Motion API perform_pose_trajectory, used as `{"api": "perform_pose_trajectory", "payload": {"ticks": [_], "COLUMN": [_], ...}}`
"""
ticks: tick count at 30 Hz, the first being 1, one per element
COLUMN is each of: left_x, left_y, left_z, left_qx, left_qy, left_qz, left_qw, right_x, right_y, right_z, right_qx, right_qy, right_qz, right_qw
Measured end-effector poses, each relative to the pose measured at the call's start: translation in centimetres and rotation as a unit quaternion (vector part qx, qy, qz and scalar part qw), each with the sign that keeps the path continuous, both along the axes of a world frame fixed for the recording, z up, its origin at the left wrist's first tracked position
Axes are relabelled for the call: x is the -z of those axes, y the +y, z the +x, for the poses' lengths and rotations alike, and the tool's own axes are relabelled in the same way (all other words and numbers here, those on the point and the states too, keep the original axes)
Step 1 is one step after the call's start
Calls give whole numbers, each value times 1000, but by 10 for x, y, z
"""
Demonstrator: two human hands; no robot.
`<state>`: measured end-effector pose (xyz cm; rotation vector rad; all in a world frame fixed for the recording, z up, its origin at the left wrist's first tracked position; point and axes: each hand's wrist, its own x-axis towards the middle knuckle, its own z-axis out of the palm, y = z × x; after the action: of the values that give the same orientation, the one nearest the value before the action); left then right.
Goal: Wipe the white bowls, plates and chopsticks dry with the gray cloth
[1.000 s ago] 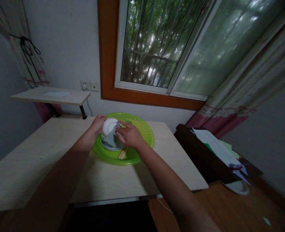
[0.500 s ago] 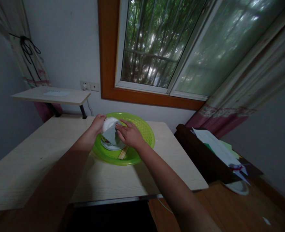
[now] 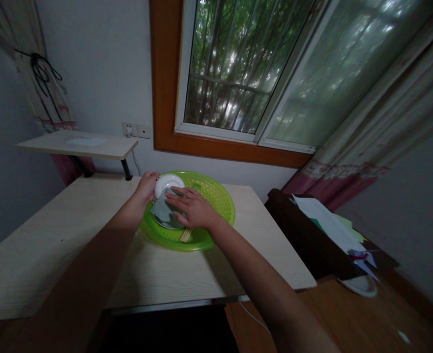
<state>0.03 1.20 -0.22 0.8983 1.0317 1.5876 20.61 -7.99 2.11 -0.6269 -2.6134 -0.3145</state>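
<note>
My left hand [image 3: 149, 185] grips the rim side of a white bowl [image 3: 168, 182] at its left. The bowl is tilted, and a round ring like its foot faces me. My right hand [image 3: 194, 207] presses a grey-green cloth [image 3: 162, 208] against the bowl's near side, fingers stretched over the cloth. The cloth hides the lower part of the bowl. Below them a plate [image 3: 174, 225] lies in a bright green plastic basket [image 3: 219, 196]. A bundle of light wooden chopsticks [image 3: 186, 236] rests in the basket beside the plate, partly under my right hand.
The basket stands on a pale wooden table [image 3: 157, 274]. A small raised shelf [image 3: 106, 147] is at the table's back left. Behind are a wall socket [image 3: 130, 129] and a window. Right of the table stands a dark brown piece of furniture [image 3: 293, 230] with papers [image 3: 326, 215] on it.
The bowl has turned so its ringed base shows more. My right hand and the cloth have slid a little left and down across it. My left hand has shifted slightly.
</note>
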Motion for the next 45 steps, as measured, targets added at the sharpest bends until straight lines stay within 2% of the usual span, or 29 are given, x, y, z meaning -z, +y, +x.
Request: {"api": "perform_pose_trajectory", "payload": {"ticks": [12,22,31,38,45], "left_x": [-6,-7,-7,-10,-7], "left_y": [-7,-7,-7,-10,2], "left_z": [7,5,4,4,-2], "left_qx": [25,60,86,40,-53], "left_qy": [8,60,14,-32,-61], "left_qz": [43,73,85,90,90], "left_qw": [999,994,992,995,993], "right_x": [-3,-4,-2,4,7], "right_y": [-3,-1,4,13,15], "right_z": [-8,-12,-6,3,7], "right_qx": [34,104,146,156,152], "right_qy": [-43,36,108,167,179], "right_qz": [35,31,1,-17,-32], "right_qw": [998,993,983,973,971]}}
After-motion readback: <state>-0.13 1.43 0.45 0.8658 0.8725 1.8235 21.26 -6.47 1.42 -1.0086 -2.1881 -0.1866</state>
